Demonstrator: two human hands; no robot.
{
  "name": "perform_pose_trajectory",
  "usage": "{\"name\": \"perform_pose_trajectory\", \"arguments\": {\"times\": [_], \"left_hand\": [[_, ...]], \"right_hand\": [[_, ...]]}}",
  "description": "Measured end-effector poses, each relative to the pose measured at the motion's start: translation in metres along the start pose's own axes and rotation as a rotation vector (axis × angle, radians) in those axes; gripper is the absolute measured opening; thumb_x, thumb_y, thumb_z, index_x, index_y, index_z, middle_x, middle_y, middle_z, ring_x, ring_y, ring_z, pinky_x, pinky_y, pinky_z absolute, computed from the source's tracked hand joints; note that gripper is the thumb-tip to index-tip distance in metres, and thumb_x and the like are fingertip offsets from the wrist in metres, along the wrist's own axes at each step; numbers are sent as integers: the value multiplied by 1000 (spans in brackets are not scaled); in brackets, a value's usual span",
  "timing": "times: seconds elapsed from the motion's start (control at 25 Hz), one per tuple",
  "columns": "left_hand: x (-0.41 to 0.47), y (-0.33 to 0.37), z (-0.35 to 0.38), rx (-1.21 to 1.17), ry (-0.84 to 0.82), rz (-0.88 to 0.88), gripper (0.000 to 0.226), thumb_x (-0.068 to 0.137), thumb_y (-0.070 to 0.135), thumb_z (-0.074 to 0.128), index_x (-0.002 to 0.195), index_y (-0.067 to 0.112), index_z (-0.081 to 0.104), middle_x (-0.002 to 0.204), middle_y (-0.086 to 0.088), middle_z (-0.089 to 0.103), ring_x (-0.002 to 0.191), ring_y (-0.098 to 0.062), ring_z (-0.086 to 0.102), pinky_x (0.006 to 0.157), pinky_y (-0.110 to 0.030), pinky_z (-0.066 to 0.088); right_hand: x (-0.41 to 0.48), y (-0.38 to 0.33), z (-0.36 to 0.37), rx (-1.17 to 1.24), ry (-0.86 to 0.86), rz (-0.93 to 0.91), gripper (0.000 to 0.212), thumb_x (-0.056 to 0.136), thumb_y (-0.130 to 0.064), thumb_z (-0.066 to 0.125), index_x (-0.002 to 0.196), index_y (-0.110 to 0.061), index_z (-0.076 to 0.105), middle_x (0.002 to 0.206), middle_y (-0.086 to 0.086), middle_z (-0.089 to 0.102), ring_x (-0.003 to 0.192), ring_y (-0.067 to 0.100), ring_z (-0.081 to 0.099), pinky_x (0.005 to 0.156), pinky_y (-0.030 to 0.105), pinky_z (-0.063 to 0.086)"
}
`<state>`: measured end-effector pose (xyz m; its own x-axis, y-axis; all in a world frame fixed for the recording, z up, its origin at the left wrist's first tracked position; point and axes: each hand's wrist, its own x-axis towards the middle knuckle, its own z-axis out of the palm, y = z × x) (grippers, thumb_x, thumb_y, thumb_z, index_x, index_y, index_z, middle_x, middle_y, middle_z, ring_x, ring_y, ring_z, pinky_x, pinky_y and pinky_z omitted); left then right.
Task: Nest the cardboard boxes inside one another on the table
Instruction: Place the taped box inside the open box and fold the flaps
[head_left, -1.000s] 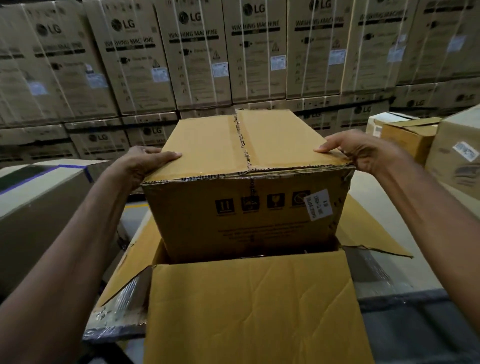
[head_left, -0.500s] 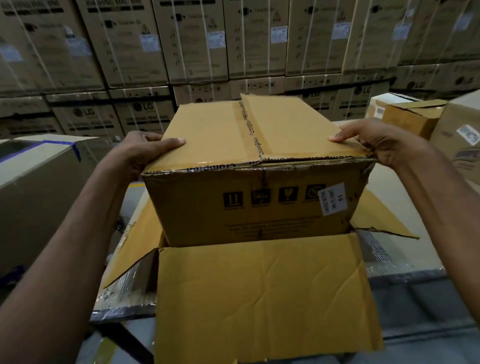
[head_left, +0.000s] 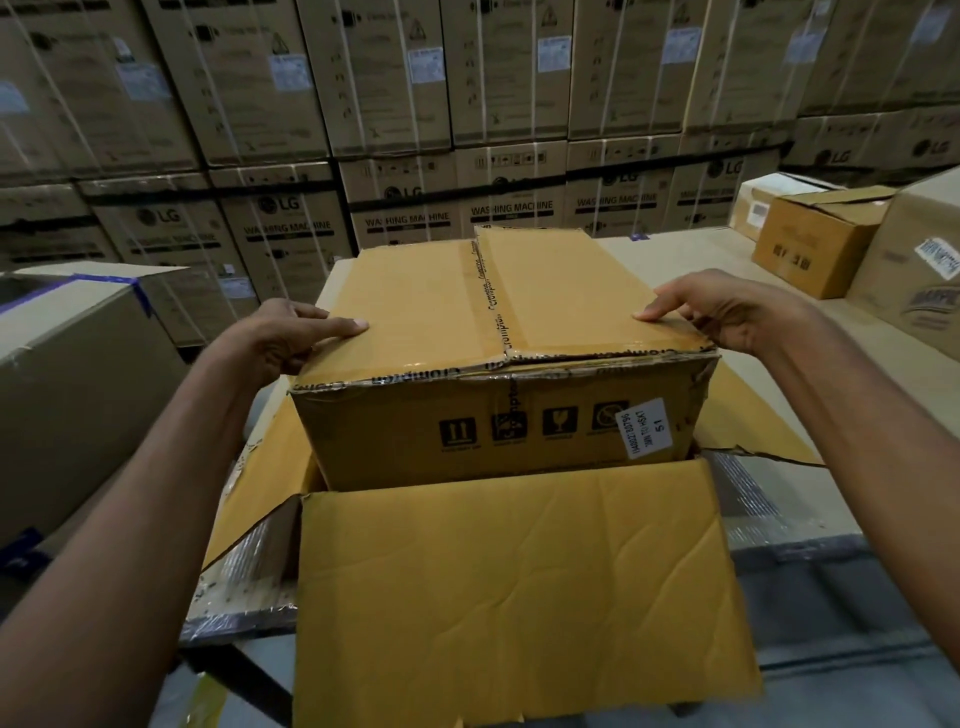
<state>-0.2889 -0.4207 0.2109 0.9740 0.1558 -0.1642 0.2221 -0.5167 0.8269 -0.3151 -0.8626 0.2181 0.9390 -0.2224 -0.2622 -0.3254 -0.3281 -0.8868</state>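
**Sealed carton stood part-way inside open box**

We saw both hands clamped on the sealed box (head_left: 457, 312). The left hand (head_left: 288, 340) gripped its near-left top edge, with one finger laid flat on the lid and the others curled down the side. The right hand (head_left: 727, 312) grasped the near-right top edge in like manner.

The sealed box, taped along its middle seam, stood upright with its lower part sunk inside the open box (head_left: 270, 478) and its upper part rising above the rim. A white label (head_left: 644, 428) sat at the right of its near face, beside a row of black handling symbols.

The open box rested on the table (head_left: 691, 260). Its creased near flap (head_left: 519, 597) hung toward us over the table's near edge, and its side flaps splayed left and right.

On the table's far right we noted smaller boxes (head_left: 815, 244). A blue-taped box (head_left: 78, 374) stood off to the left. Stacked washing-machine cartons (head_left: 405, 218) filled the far wall.
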Motion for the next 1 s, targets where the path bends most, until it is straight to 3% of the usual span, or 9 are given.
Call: {"name": "perform_pose_trajectory", "arguments": {"times": [0.2, 0.32, 0.48, 0.6, 0.76, 0.88, 1.0], "left_hand": [[6, -16, 18, 11, -34, -71, 78, 75, 33, 90, 143, 10, 58, 126, -10, 55, 89, -17, 54, 61, -31, 47], [10, -27, 24, 15, -57, -125, 83, 71, 29, 92, 144, 10, 56, 134, -14, 58, 107, -26, 58, 64, -32, 52], [13, -34, 25, 2, -69, -129, 81, 72, 28, 92, 143, 11, 57, 118, -10, 59, 95, -21, 60, 64, -32, 53], [9, -33, 27, 11, -59, -125, 81, 76, 29, 90, 146, 12, 54, 130, -13, 57, 102, -22, 60, 63, -30, 51], [-2, -23, 41, 98, 27, 112, 78, 84, 23, 84, 152, 21, 47, 156, -9, 46, 141, -29, 45, 87, -33, 46], [-28, -7, 58, 123, -32, 395, 64, 87, 35, 80, 146, 26, 55, 153, -2, 51, 143, -22, 44, 103, -37, 41], [-52, 1, 77, 232, -157, 540, 57, 87, 50, 74, 138, 26, 62, 142, 5, 62, 131, -15, 54, 108, -44, 48]], "right_hand": [[11, 25, 9, -71, -28, 65, 68, 77, -13, 84, 139, -7, 56, 119, 12, 54, 94, 24, 51, 69, 36, 45], [15, 39, 16, -108, -62, 112, 73, 78, -9, 84, 143, -6, 52, 111, 9, 52, 91, 24, 50, 68, 35, 44], [20, 44, 18, -125, -60, 146, 76, 76, -4, 85, 145, -6, 51, 128, 13, 54, 94, 23, 52, 69, 36, 45], [18, 42, 19, -133, -17, 113, 73, 77, -2, 84, 142, -8, 52, 142, 15, 51, 120, 30, 49, 83, 40, 45], [2, 32, 37, -245, 98, -185, 80, 77, -6, 86, 146, -23, 50, 151, 6, 49, 136, 27, 46, 91, 37, 41], [-19, 22, 65, -344, 34, -481, 60, 84, -19, 84, 138, -29, 60, 150, -2, 52, 140, 19, 45, 101, 31, 36], [-37, 15, 97, -471, -102, -590, 48, 89, -27, 80, 134, -31, 63, 152, -6, 52, 142, 17, 45, 108, 31, 32]]}}
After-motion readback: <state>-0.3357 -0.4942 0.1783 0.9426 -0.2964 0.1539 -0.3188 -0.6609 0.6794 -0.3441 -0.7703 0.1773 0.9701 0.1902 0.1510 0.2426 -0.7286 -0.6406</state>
